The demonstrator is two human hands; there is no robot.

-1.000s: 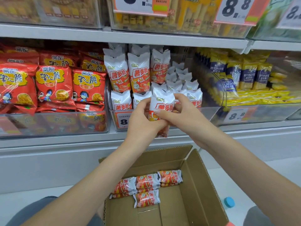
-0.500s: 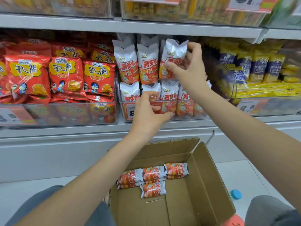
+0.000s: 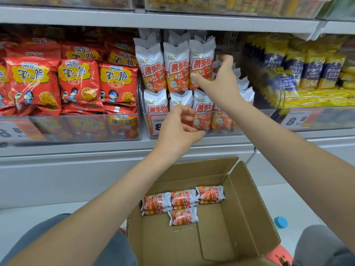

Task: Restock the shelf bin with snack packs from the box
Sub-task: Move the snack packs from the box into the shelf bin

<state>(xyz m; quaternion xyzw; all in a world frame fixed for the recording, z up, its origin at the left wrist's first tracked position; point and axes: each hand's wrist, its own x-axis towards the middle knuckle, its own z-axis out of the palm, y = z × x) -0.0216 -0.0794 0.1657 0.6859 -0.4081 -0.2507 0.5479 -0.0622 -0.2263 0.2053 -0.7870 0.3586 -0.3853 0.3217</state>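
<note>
The clear shelf bin (image 3: 224, 131) holds white-and-orange snack packs standing in two rows. My right hand (image 3: 219, 81) reaches in at the right end of the upper row. Its thumb lies on the front of the rightmost upper snack pack (image 3: 201, 62) and its fingers curl behind that pack's right edge, pinching it. My left hand (image 3: 176, 129) hovers before the bin's front wall with loosely curled fingers and holds nothing. Below, the open cardboard box (image 3: 244, 208) has several snack packs (image 3: 183, 200) lying at its far side.
A bin of red snack bags (image 3: 76, 83) stands to the left, and one of yellow-and-blue packs (image 3: 307, 70) to the right. The upper shelf's edge (image 3: 172, 20) runs close above the packs. A blue cap (image 3: 280, 222) lies on the floor right of the box.
Both hands held one pack in front of the bin. My left hand let go and my right hand lifted the pack to the upper row's right end, where it now stands.
</note>
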